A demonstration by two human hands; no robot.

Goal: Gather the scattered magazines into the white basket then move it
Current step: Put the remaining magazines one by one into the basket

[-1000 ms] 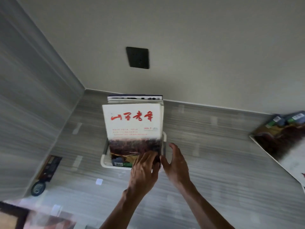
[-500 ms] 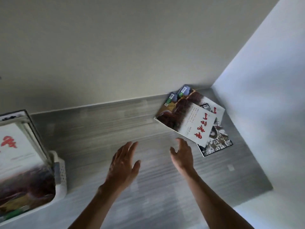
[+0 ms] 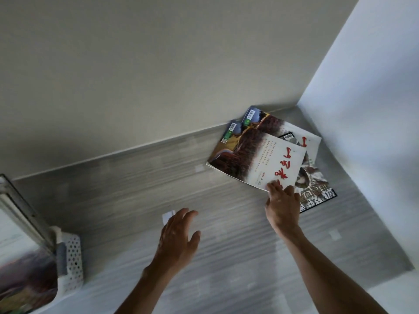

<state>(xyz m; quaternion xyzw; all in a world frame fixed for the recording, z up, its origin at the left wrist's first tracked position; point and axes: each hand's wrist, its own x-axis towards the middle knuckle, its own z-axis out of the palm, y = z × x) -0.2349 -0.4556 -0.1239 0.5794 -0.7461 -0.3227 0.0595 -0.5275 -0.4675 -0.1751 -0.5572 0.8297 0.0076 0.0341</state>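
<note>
colours on the grey striped floor

the top magazine (image 3: 260,157) has a white cover with red script and a dark red-brown landscape; the bottom magazine (image 3: 317,191) shows black-and-white print. the basket (image 3: 73,261) is white plastic, its wall dotted with small holes. the floor (image 3: 136,189) is grey with fine pale streaks, the walls (image 3: 158,64) off-white.

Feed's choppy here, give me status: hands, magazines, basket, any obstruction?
Right hand pinching top red-lettered magazine at its near corner. Left hand open, hovering. White perforated plastic basket far left, holding magazines. Nothing blocking.
</note>
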